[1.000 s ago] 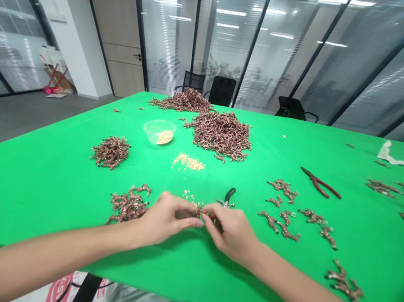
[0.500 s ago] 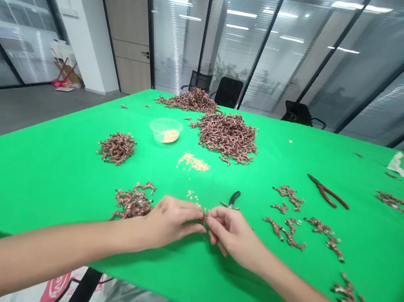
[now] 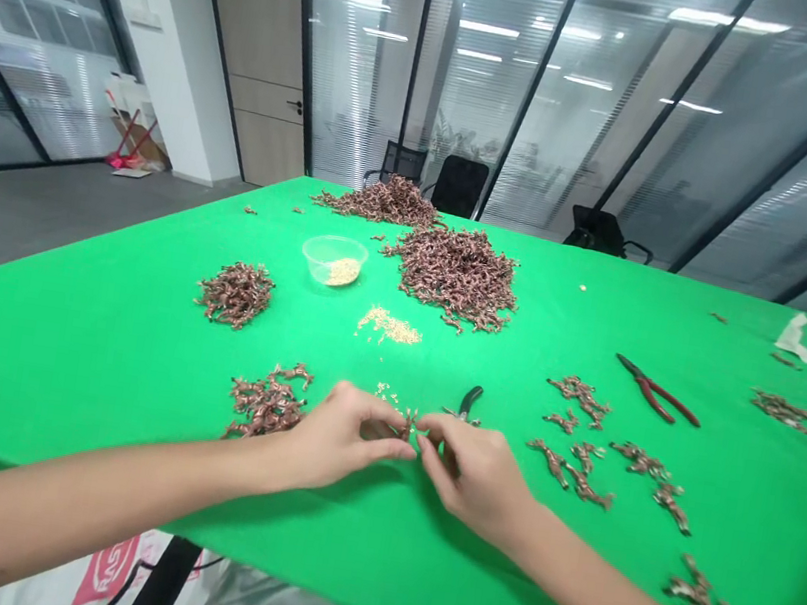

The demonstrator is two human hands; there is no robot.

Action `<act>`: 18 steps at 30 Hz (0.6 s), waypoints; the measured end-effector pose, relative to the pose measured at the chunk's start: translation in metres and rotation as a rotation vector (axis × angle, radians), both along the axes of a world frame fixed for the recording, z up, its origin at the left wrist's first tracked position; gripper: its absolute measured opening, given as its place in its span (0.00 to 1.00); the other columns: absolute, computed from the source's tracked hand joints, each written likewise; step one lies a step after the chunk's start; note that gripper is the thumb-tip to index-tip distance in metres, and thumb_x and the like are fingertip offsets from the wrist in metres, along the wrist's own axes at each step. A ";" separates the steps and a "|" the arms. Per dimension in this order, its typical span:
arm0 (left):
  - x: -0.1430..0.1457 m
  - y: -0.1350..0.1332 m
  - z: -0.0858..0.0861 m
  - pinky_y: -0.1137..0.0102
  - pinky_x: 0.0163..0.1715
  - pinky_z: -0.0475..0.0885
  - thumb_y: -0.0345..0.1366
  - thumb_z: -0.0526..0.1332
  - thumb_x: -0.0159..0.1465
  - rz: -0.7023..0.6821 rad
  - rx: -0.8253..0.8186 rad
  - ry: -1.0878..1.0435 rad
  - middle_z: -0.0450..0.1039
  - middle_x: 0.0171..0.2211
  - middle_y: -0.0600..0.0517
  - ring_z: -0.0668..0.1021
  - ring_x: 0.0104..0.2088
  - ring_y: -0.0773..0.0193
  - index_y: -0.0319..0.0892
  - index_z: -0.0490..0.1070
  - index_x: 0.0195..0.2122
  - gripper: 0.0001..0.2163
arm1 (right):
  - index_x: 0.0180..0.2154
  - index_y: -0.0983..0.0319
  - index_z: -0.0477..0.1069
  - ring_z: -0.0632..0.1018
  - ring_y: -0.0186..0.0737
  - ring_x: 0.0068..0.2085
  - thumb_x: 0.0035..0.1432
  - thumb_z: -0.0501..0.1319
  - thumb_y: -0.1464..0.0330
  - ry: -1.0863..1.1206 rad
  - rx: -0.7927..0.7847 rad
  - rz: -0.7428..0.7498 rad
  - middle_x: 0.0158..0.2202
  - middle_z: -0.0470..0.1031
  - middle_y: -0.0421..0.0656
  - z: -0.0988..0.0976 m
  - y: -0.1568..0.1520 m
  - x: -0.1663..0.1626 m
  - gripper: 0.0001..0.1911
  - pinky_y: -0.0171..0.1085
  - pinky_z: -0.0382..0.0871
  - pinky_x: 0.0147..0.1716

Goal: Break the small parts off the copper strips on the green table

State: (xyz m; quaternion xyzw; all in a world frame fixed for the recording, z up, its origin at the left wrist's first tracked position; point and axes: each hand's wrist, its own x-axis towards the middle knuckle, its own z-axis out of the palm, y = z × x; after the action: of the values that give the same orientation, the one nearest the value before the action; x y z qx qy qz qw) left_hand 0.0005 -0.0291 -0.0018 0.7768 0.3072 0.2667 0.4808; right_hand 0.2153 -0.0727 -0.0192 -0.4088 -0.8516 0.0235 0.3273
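My left hand (image 3: 337, 439) and my right hand (image 3: 473, 470) meet fingertip to fingertip just above the green table (image 3: 99, 358). Both pinch one small brown, copper-coloured piece (image 3: 406, 425) between them. Most of that piece is hidden by my fingers. A small pile of the same brown pieces (image 3: 265, 401) lies just left of my left hand. Black-handled pliers (image 3: 466, 404) rest right behind my right hand. A few pale beads (image 3: 385, 394) are scattered beyond my fingertips.
A big heap of brown pieces (image 3: 457, 272) and a second heap (image 3: 380, 200) lie further back. A clear tub (image 3: 334, 260) holds pale beads, with loose beads (image 3: 389, 325) nearby. Red pliers (image 3: 655, 391) and several scattered pieces (image 3: 592, 462) lie to the right. Chairs (image 3: 458, 184) stand behind.
My hands stay pinched together on the small piece, with only slight finger shifts. The view has drifted a little to the left and down.
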 end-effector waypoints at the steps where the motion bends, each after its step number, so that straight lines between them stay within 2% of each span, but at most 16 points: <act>1: 0.000 0.000 0.000 0.73 0.34 0.73 0.42 0.67 0.62 -0.005 -0.006 -0.015 0.83 0.34 0.48 0.82 0.34 0.60 0.36 0.81 0.39 0.13 | 0.44 0.64 0.70 0.78 0.36 0.27 0.69 0.54 0.71 -0.023 0.045 0.005 0.32 0.80 0.44 -0.002 0.001 0.000 0.08 0.34 0.65 0.27; 4: 0.001 -0.001 0.000 0.73 0.34 0.73 0.41 0.68 0.61 -0.010 -0.034 -0.029 0.84 0.33 0.48 0.81 0.33 0.61 0.37 0.82 0.38 0.12 | 0.44 0.64 0.70 0.81 0.37 0.30 0.71 0.53 0.72 -0.065 0.150 0.029 0.35 0.81 0.44 -0.004 0.002 0.000 0.07 0.34 0.66 0.28; 7: 0.002 0.000 -0.003 0.74 0.28 0.69 0.44 0.69 0.60 -0.004 -0.121 -0.005 0.82 0.29 0.49 0.78 0.27 0.65 0.35 0.81 0.36 0.14 | 0.43 0.64 0.69 0.81 0.37 0.29 0.71 0.53 0.73 -0.097 0.209 0.040 0.34 0.81 0.44 -0.002 0.002 -0.001 0.07 0.35 0.65 0.27; 12: 0.002 0.001 -0.008 0.75 0.26 0.67 0.45 0.69 0.60 -0.016 -0.218 -0.024 0.81 0.28 0.49 0.75 0.25 0.67 0.34 0.81 0.36 0.16 | 0.43 0.65 0.69 0.80 0.38 0.28 0.71 0.53 0.73 -0.083 0.167 0.031 0.34 0.81 0.45 -0.003 0.000 -0.001 0.07 0.35 0.64 0.27; 15: 0.001 0.000 -0.006 0.75 0.28 0.69 0.44 0.67 0.63 -0.036 -0.083 -0.015 0.82 0.31 0.49 0.77 0.28 0.66 0.36 0.81 0.39 0.14 | 0.41 0.64 0.70 0.77 0.36 0.27 0.69 0.54 0.72 0.032 -0.014 0.009 0.31 0.79 0.43 -0.001 -0.003 -0.003 0.06 0.34 0.64 0.27; 18: -0.002 0.000 -0.006 0.74 0.33 0.71 0.41 0.64 0.66 -0.070 0.274 0.021 0.82 0.33 0.48 0.80 0.31 0.65 0.37 0.80 0.40 0.11 | 0.37 0.63 0.70 0.72 0.34 0.25 0.68 0.54 0.70 0.166 -0.255 -0.014 0.27 0.75 0.40 0.007 -0.009 -0.008 0.07 0.33 0.62 0.26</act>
State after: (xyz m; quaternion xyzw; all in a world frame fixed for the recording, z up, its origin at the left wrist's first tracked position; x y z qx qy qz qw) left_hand -0.0015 -0.0291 -0.0078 0.8481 0.2457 0.2811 0.3759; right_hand 0.2075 -0.0820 -0.0125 -0.4499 -0.8087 0.1630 0.3420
